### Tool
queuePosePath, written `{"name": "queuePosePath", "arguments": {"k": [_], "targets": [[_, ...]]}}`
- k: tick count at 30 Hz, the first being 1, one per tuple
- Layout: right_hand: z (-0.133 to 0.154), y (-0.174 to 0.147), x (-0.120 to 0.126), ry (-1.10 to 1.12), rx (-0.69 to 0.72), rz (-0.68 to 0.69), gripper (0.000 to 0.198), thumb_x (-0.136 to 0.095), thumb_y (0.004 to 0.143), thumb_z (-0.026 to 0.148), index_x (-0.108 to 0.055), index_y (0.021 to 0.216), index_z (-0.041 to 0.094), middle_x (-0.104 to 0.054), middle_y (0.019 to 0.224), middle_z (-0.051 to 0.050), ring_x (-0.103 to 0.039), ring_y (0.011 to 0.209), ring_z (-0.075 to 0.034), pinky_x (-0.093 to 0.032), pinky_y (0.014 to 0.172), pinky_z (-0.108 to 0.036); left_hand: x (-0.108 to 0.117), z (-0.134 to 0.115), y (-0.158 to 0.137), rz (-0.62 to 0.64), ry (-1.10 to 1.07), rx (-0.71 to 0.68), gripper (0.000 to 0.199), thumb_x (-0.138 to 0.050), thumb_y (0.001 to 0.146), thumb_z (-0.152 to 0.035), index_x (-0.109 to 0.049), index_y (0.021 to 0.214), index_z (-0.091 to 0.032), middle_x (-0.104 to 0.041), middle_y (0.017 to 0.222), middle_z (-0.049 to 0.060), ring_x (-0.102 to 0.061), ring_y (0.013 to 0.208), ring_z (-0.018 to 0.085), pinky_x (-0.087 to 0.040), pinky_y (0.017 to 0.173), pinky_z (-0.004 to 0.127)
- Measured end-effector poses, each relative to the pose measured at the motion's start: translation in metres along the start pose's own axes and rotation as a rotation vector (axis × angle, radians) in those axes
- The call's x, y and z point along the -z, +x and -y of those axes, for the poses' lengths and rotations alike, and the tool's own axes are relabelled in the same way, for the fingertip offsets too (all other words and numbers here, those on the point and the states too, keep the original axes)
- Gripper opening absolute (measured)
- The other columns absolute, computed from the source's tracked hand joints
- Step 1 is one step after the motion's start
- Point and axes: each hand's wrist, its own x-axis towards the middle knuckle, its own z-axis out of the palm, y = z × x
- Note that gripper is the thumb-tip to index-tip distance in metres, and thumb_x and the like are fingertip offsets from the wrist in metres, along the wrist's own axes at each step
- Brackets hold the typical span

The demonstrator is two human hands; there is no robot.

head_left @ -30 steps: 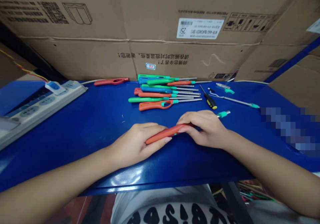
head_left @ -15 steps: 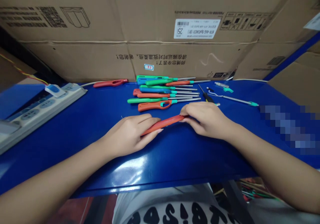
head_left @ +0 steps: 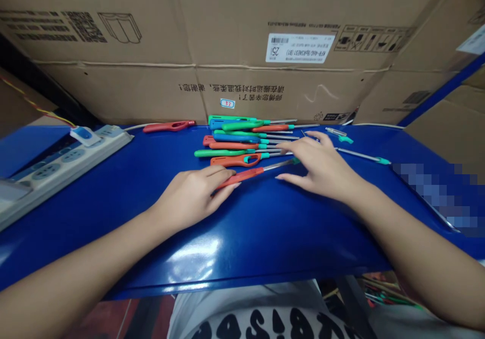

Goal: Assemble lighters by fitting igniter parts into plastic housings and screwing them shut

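My left hand point(head_left: 193, 193) is closed round the red handle of a utility lighter point(head_left: 244, 176), low over the blue table. From the handle's right end runs a silver tube point(head_left: 278, 165) with a teal piece near its far end; I cannot tell whether the tube is joined to the handle. My right hand point(head_left: 322, 162) is open, thumb and fingers apart, just right of the tube, covering where a screwdriver lay. Beyond the hands lies a row of several utility lighters point(head_left: 237, 160) with orange, green, blue and red handles, their metal tubes pointing right.
A red lighter handle point(head_left: 168, 126) lies at the back left, near a white power strip point(head_left: 71, 157). A loose tube point(head_left: 359, 155) with a teal end and a small clear-and-teal part point(head_left: 339, 134) lie right. A cardboard box point(head_left: 227, 46) walls the back; a pixelated patch covers the far right.
My right hand has let go of the red handle, opened and moved right and away from me. The silver tube now shows beside the handle. My left hand keeps its hold.
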Motion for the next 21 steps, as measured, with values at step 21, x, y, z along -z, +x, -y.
{"name": "queuePosePath", "arguments": {"k": [21], "targets": [[0.027,0.0,-0.021,0.21,0.257,-0.002,0.02,-0.049,0.102,0.024,-0.066,0.107,0.014,-0.071,0.095,-0.011,-0.061,0.091,-0.023,-0.047,0.088,-0.04,-0.012,-0.014,-0.003,0.023,-0.285,0.002,0.025,-0.053,0.102,-0.034,-0.07,0.111,-0.019,-0.074,0.098,0.005,-0.07,0.083,0.018,-0.051,0.07,0.026]]}}
